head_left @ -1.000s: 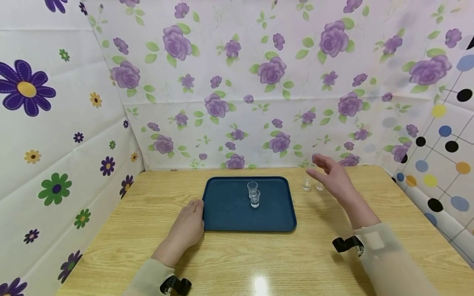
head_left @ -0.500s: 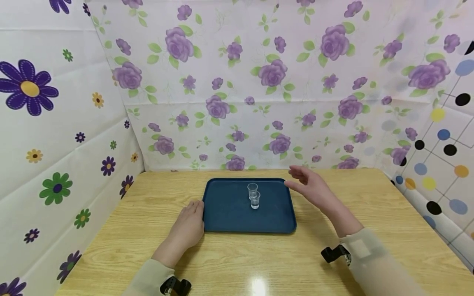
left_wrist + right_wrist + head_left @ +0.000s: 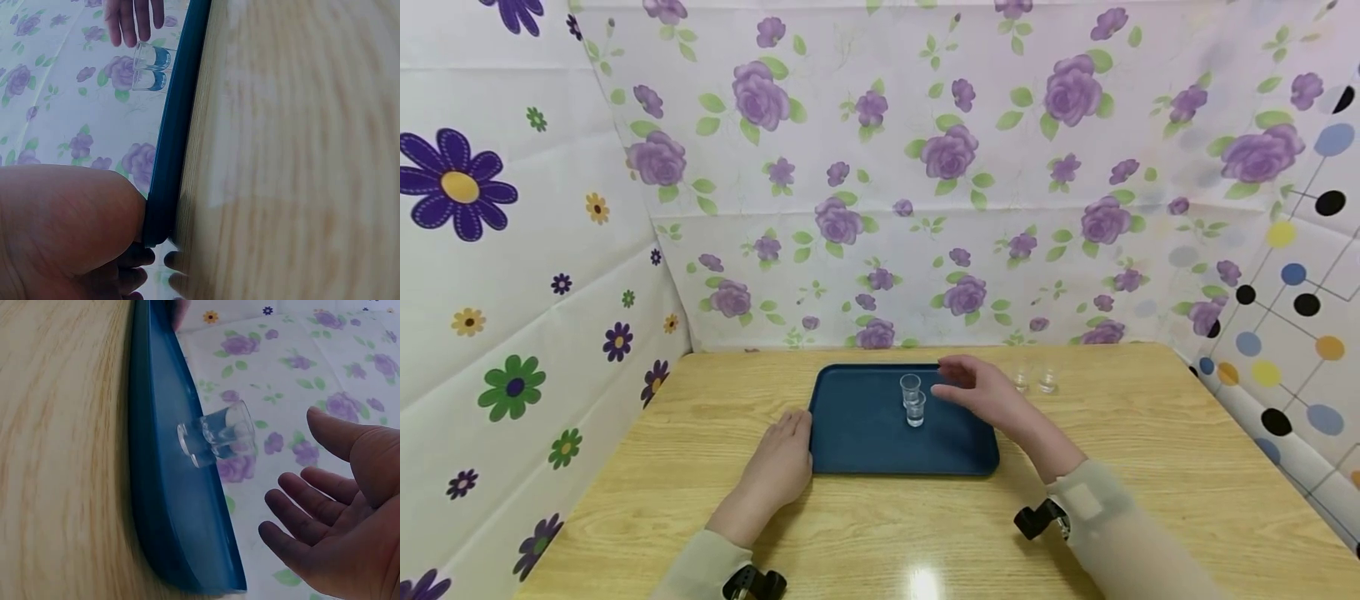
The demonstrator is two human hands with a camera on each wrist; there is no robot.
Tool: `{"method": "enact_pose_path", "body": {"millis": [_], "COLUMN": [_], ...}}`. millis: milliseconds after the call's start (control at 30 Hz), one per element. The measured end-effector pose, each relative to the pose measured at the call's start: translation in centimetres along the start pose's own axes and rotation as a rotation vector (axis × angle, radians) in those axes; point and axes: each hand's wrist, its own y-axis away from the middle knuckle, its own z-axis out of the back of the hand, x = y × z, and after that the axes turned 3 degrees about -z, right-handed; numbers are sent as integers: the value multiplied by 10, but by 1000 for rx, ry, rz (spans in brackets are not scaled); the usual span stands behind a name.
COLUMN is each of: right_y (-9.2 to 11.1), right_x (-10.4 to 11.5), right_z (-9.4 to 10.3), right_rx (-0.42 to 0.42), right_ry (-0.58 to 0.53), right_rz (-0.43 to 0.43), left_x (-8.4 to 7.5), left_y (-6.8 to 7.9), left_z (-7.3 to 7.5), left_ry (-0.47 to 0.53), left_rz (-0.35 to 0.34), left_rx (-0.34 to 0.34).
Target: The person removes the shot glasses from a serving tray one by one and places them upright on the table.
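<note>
A dark blue tray (image 3: 857, 442) lies on the table, with two small clear shot glasses close together on it, a rear one (image 3: 910, 383) and a front one (image 3: 915, 414). My left hand (image 3: 775, 458) rests on the table against the tray's left side; in the left wrist view its thumb side (image 3: 69, 212) touches the tray rim (image 3: 179, 119). Over the tray's right part hovers my right hand (image 3: 992, 398), thumb and fingers apart. The right wrist view has this hand (image 3: 356, 506) holding nothing, beside a shot glass (image 3: 230, 431) but not touching it.
Two more clear shot glasses, one nearer (image 3: 1021, 380) and one farther right (image 3: 1047, 382), stand on the wooden table (image 3: 1075, 450) right of the tray. A flowered cloth (image 3: 880, 250) hangs behind; patterned cloths close both sides.
My right hand has moved left, from near the two glasses on the table to above the tray, its fingers still spread. The left hand and the glasses on the tray stay put.
</note>
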Motion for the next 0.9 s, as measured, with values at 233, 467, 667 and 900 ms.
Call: {"method": "enact_pose_path", "body": {"millis": [233,467,667,900], "right_y": [-9,-12,-13,-15], "right_x": [-2,-7,-9,-11], "right_z": [-15,-21,-27,-35], "right_rx": [38,56,70,71], "right_ry": [-20,14,20,30], "right_rz": [-11,-17,-17,-42], "left_x": [1,1,0,-1], "left_y": [1,1,0,1], "left_z": [-2,-1,0,2], "left_ry": [7,1,2,-1], "left_rz": [-8,-11,-10,-13], "left_rx": [-12,-13,-11,-24]}}
